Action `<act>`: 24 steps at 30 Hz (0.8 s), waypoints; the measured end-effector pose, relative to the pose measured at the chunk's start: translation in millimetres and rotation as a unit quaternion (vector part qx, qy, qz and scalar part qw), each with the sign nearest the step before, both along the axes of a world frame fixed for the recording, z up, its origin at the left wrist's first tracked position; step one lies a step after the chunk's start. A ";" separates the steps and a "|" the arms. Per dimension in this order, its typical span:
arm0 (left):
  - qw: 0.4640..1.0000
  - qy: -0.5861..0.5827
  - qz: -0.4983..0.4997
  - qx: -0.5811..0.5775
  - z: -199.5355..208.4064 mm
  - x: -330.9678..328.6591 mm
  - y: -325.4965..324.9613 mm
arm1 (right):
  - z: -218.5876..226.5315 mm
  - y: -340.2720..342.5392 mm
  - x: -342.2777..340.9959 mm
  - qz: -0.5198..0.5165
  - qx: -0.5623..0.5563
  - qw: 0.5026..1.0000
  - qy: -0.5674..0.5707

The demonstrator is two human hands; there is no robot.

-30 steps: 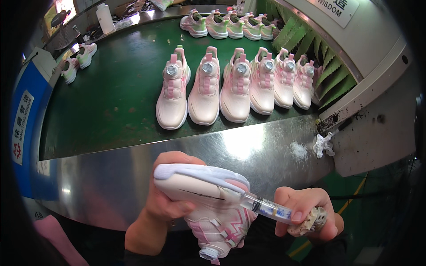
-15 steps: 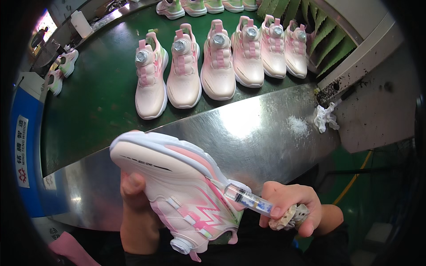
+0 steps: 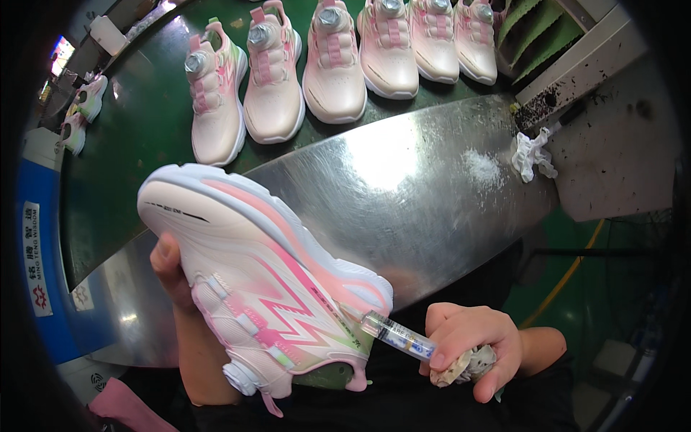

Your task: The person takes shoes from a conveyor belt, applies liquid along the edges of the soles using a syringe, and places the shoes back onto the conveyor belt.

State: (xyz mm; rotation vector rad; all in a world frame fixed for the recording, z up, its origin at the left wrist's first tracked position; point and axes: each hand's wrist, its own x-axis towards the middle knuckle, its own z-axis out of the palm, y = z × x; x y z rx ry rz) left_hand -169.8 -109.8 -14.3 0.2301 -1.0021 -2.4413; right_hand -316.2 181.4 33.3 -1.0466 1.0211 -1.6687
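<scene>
A pink and white sneaker (image 3: 252,252) is tilted on its side above the bench edge, toe to the upper left, heel to the lower right. My left hand (image 3: 169,270) grips it from beneath and behind; the thumb shows beside the upper and the other fingers are hidden. In my right hand (image 3: 479,335) is a clear syringe (image 3: 396,336), its tip at the seam between upper and sole near the heel. A crumpled greyish cloth or glove-like wad (image 3: 466,366) is bunched in the same hand. The sneaker's dial (image 3: 241,378) faces down toward me.
Several matching sneakers (image 3: 335,72) stand in a row on the green belt (image 3: 137,137) beyond the metal ledge (image 3: 309,194). White crumpled tissue (image 3: 533,155) lies at the ledge's right end, by a machine opening with green flaps (image 3: 536,43). More sneakers (image 3: 90,97) sit far left.
The sneaker has shifted left and turned, showing more of its side. The syringe tip now sits nearer the heel along the seam. My view has tipped, so the row of sneakers appears higher.
</scene>
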 end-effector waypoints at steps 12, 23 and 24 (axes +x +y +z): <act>0.996 -0.057 0.065 0.009 -8.8 0.8 -15.7 | -22.1 30.8 8.1 -0.024 -0.019 1.000 0.001; 0.991 -0.117 0.031 0.052 -14.1 -20.6 -6.3 | -48.8 37.6 11.0 -0.056 -0.042 0.997 0.020; 0.989 -0.130 0.031 0.057 -12.4 -20.5 -5.2 | -51.2 38.4 10.4 -0.059 -0.047 0.997 0.021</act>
